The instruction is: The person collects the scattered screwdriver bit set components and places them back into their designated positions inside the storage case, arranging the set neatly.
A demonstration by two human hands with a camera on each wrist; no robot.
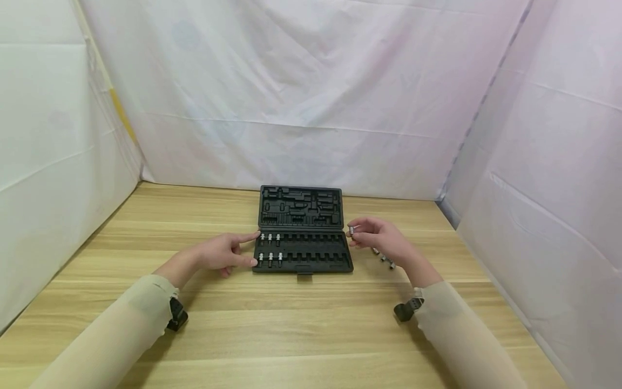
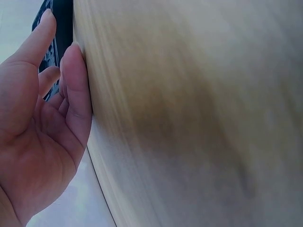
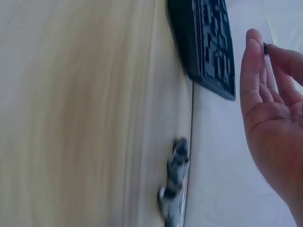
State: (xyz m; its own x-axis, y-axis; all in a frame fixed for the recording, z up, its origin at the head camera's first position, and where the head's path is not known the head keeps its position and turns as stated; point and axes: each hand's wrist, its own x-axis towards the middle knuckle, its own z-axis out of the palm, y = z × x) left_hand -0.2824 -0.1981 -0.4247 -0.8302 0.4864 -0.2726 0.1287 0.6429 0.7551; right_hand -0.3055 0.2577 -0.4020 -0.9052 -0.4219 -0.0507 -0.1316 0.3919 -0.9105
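Observation:
A black moulded tool case (image 1: 316, 266) lies unfolded on the table, its lid (image 1: 301, 205) toward the back. Two short rows of silver-and-black bit sockets (image 1: 270, 258) fill slots at the left of its lower half. My left hand (image 1: 218, 254) is at the case's left edge, thumb and index finger extended and touching it. Beyond the right edge, my right hand (image 1: 381, 237) pinches one small bit socket (image 1: 352, 230) between thumb and fingers; in the right wrist view only its dark end shows. Several loose bit sockets (image 1: 391, 265) lie on the table beneath that hand.
The wood-grained table (image 1: 291, 335) is bounded by white sheeting (image 1: 301, 108) at the back and both sides. A black strap device (image 1: 177, 314) sits on the left wrist, with another wrist device (image 1: 408, 309) on the right.

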